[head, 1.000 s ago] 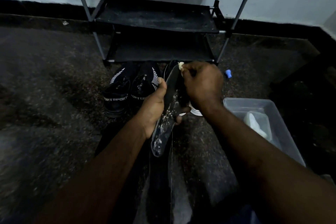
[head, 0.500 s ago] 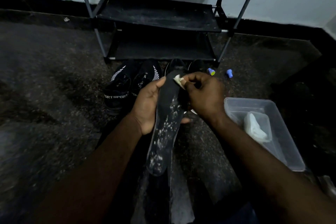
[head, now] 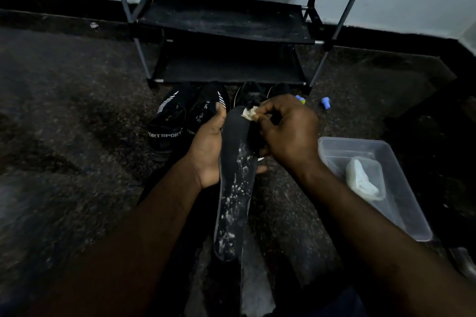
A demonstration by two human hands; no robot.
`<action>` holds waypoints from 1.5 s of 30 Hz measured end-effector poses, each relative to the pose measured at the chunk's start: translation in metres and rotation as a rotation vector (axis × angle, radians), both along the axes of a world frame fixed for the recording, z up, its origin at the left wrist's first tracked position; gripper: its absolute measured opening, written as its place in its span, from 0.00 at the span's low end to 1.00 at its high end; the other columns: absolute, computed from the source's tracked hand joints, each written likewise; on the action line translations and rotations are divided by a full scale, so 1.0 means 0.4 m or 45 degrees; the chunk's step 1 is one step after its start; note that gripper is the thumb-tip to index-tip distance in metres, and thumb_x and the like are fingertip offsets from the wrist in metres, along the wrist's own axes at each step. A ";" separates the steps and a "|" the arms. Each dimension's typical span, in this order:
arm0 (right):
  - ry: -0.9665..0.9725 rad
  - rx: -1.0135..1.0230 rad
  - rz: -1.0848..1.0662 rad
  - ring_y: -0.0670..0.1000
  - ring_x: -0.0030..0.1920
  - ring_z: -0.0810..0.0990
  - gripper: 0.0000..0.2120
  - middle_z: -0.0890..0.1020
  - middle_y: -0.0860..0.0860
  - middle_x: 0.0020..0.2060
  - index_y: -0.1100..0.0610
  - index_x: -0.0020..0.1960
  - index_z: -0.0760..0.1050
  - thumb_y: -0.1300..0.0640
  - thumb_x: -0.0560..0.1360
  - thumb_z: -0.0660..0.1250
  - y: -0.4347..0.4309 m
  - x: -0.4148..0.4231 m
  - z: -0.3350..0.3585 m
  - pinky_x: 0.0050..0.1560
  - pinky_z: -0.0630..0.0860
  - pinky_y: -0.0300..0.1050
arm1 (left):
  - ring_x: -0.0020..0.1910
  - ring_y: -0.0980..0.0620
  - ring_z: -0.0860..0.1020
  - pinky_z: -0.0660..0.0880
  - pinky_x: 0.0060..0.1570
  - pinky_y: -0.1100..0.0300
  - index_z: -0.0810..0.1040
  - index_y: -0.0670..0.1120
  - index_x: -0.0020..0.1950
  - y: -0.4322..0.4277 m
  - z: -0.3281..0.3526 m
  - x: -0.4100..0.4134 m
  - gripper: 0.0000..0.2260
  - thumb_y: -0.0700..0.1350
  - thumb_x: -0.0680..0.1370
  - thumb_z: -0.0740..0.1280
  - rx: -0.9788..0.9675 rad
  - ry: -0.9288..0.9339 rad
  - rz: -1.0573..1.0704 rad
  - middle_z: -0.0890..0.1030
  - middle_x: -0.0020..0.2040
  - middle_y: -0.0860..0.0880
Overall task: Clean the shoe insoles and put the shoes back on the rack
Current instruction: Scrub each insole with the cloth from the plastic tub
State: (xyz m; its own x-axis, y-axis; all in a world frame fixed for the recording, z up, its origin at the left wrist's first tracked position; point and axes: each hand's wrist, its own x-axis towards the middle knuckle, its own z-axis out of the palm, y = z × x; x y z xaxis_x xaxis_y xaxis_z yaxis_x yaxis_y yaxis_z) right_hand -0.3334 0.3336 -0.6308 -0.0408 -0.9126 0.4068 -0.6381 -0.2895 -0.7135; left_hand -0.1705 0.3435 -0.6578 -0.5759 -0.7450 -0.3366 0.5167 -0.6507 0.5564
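One black insole [head: 235, 180], flecked with white residue, is gripped at mid-length by the left hand [head: 206, 154]. The thumb lies along its left edge, the fingers curl beneath, and the heel end points toward the camera. The right hand [head: 288, 136] pinches one small pale cloth [head: 248, 114] against the insole's toe end. Two SPORT-lettered shoes [head: 167, 123] and two plainer shoes [head: 248, 92], four in all, stand on the floor just in front of the one rack [head: 224, 23], the plainer two partly hidden behind the hands. One clear plastic tub [head: 401, 203] at right holds one pale wad [head: 362, 183]. Two small blue objects [head: 325, 103] lie near the rack's right foot. A second earlier the insole was turned nearly edge-on. Its flecked face now looks up at the camera, with the cloth at the same toe end.
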 end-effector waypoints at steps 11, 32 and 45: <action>0.216 0.124 0.037 0.41 0.43 0.77 0.09 0.79 0.43 0.46 0.50 0.49 0.81 0.59 0.71 0.76 0.031 0.004 -0.002 0.43 0.75 0.36 | 0.63 0.39 0.79 0.76 0.60 0.35 0.71 0.46 0.77 -0.001 -0.014 -0.003 0.40 0.74 0.78 0.53 -0.006 -0.082 -0.018 0.78 0.70 0.41; 0.669 -0.085 0.182 0.57 0.47 0.80 0.11 0.83 0.49 0.45 0.49 0.51 0.85 0.54 0.71 0.68 0.091 0.025 -0.031 0.47 0.75 0.54 | 0.70 0.42 0.76 0.71 0.70 0.44 0.74 0.44 0.75 -0.019 -0.008 -0.022 0.35 0.69 0.82 0.50 -0.128 -0.280 0.254 0.78 0.70 0.40; 0.703 -0.029 0.056 0.56 0.49 0.78 0.11 0.84 0.48 0.46 0.48 0.52 0.84 0.51 0.74 0.65 0.084 0.017 -0.026 0.49 0.73 0.54 | 0.68 0.41 0.78 0.75 0.63 0.44 0.74 0.44 0.74 -0.011 0.003 -0.022 0.36 0.70 0.82 0.48 -0.105 -0.278 0.284 0.79 0.69 0.39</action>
State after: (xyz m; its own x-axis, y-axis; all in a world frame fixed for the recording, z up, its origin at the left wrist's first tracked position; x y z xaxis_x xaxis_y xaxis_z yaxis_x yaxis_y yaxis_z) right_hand -0.3266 0.3673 -0.6410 0.2224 -0.8994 0.3763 -0.9025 -0.3359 -0.2696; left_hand -0.1794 0.3389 -0.6567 -0.3161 -0.8747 -0.3675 0.5039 -0.4829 0.7162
